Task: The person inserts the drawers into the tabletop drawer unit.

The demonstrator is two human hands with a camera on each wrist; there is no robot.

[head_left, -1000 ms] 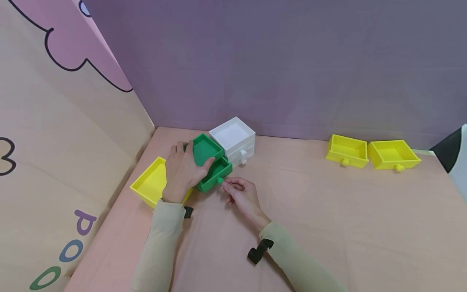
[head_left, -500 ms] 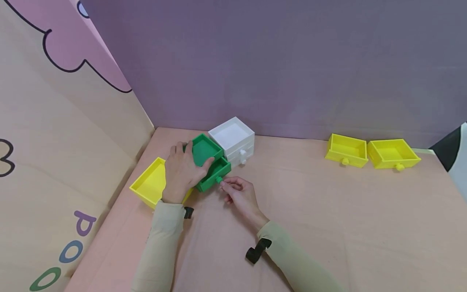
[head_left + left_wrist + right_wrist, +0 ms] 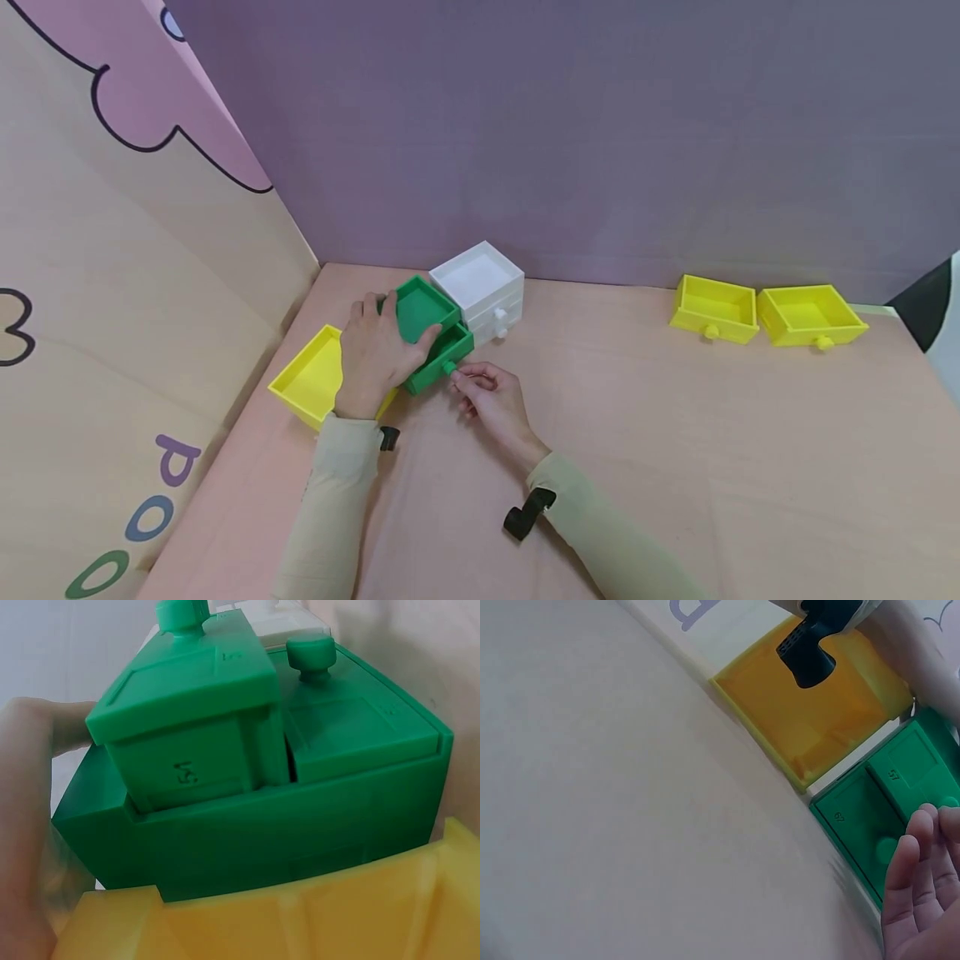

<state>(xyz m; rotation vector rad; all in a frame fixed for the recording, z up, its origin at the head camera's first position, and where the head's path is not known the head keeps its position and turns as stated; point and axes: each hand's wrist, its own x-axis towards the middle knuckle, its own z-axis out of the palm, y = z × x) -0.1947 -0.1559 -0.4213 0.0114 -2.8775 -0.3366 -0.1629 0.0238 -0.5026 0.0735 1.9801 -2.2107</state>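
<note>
In the head view my left hand grips a small green drawer cabinet, fingers over its far left side and thumb across its top. One green drawer stands partly pulled out. My right hand pinches that drawer's round knob at the thumb and fingertips. The left wrist view shows the protruding drawer beside a second green drawer that sits flush. In the right wrist view, fingers partly cover the drawer fronts, and the thumb is hidden.
A white drawer cabinet stands against the green one's back right. A larger yellow box lies under and beside the left wrist. Two yellow drawers with knobs sit near the wall at the right. A wall rises at the left.
The green drawer has slid slightly inward, with the right hand moving a little up and left along with it. The left hand keeps its place on the cabinet.
</note>
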